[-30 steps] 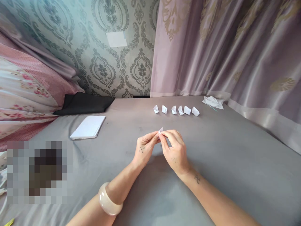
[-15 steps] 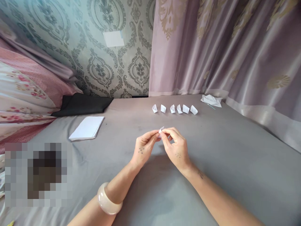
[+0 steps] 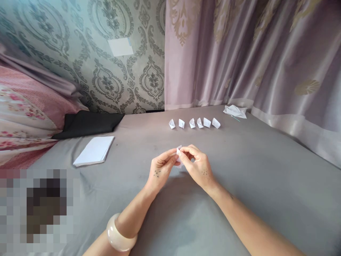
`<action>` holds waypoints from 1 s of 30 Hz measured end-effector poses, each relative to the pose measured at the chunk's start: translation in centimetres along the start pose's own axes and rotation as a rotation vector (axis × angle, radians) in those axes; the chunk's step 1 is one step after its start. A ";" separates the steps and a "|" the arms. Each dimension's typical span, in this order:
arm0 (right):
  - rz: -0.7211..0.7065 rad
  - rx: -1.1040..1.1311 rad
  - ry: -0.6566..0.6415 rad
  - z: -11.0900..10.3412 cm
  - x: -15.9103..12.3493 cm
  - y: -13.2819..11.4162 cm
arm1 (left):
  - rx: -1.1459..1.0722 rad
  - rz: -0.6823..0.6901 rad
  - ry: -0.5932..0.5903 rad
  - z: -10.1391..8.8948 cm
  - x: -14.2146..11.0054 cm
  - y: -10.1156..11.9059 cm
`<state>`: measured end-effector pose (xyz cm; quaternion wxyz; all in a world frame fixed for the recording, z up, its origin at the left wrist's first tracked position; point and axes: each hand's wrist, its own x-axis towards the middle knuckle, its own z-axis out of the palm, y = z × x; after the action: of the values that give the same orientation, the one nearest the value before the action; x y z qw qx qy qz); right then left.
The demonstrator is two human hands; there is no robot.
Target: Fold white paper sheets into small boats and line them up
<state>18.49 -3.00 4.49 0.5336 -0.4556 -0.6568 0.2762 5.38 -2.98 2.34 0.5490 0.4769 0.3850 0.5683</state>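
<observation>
A small piece of folded white paper is pinched between my two hands above the grey cloth. My left hand grips its left side between thumb and fingers, with a pale bangle on that forearm. My right hand holds the other side, thumb pressed near the upper point. Much of the paper is covered by my fingers. Beyond my hands, several small folded paper pieces stand in a row, some with raised points like little boats.
On the left lies a stack of white paper, with a black cloth behind it. Crumpled white paper sits at the far right near the curtain. A pixelated patch hides the lower left.
The view has shifted slightly, so the row and the stack appear moved. Both hands keep hold of the folded paper; more of it now shows below the fingers.
</observation>
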 end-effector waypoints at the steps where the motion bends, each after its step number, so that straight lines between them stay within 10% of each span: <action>1: 0.001 0.000 0.000 0.0 0.0 0.1 | 0.014 -0.006 -0.004 0.0 0.0 0.1; 19: -0.027 -0.255 -0.096 0.0 -0.6 1.2 | -0.055 -0.057 0.021 -0.3 0.1 0.2; 30: 0.365 0.172 -0.168 -0.2 -0.1 0.5 | -0.341 -0.207 0.103 0.1 0.3 0.0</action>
<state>18.83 -2.89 4.05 0.4552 -0.4951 -0.5795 0.4603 5.50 -2.71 2.37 0.6569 0.3054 0.3578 0.5893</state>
